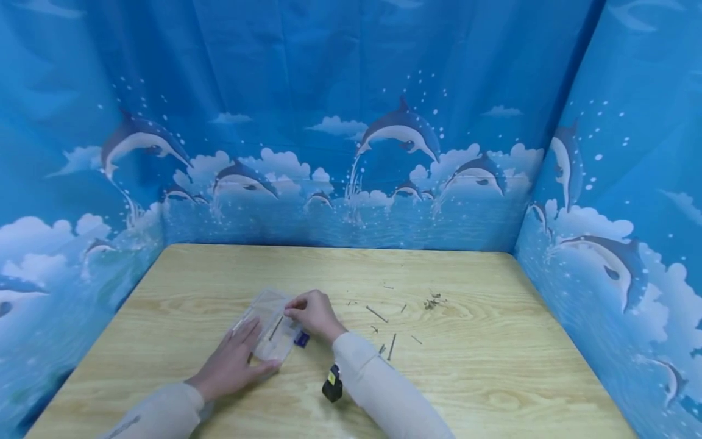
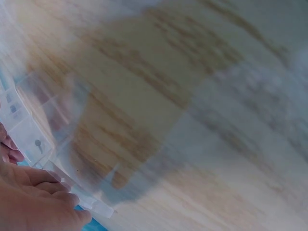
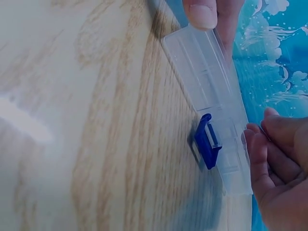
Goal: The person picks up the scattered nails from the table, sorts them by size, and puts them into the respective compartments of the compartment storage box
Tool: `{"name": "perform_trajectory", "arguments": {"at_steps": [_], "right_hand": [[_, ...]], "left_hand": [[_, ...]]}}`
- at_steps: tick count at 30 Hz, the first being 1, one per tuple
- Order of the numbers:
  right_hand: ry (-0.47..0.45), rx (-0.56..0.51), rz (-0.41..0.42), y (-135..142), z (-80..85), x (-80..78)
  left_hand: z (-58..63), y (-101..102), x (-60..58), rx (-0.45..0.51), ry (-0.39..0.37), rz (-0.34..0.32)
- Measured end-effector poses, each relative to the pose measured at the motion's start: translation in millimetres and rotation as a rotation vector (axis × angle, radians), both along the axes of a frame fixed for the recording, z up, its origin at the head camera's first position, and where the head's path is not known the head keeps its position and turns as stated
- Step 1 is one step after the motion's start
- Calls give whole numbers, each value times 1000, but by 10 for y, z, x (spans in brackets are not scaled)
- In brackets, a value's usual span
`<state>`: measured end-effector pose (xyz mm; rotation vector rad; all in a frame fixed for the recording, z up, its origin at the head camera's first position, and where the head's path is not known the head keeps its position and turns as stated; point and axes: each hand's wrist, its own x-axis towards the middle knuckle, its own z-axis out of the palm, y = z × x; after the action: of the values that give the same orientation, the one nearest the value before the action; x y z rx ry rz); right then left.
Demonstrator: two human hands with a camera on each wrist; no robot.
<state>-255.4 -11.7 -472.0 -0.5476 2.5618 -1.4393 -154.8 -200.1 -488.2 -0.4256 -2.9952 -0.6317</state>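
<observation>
A clear plastic compartment box (image 1: 270, 350) lies on the table at left of centre, with a blue latch (image 3: 207, 142) on its right side. My left hand (image 1: 233, 360) holds the box by its left and near edges, thumb (image 3: 202, 17) along the near end. Over the box's right part is my right hand (image 1: 315, 314), its thumb and forefinger pinching the upper end of a long dark nail (image 1: 276, 329). The nail slants down over a compartment; whether its lower end touches the bottom I cannot tell. Its held end is mostly hidden by the fingertips.
Right of the box lie loose nails, among them one long nail (image 1: 377, 314) and another (image 1: 392, 346). A heap of small metal pieces (image 1: 433, 302) lies farther right. A small black and yellow object (image 1: 332, 384) stands beside the right forearm. Dolphin-print curtains (image 1: 340, 201) border the table.
</observation>
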Motion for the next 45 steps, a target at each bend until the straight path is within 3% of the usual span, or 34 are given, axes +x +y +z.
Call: {"name": "perform_trajectory", "arguments": {"at_steps": [9, 21, 33, 45], "right_hand": [[-12, -45, -32, 117, 28, 47], [-37, -76, -115, 536, 129, 30], [8, 29, -188, 1177, 148, 34], [9, 87, -358, 1711, 12, 91]], "left_hand": [[5, 7, -2, -9, -15, 6], [24, 25, 17, -13, -19, 9], [13, 2, -3, -38, -47, 19], [27, 10, 5, -34, -34, 20]]}}
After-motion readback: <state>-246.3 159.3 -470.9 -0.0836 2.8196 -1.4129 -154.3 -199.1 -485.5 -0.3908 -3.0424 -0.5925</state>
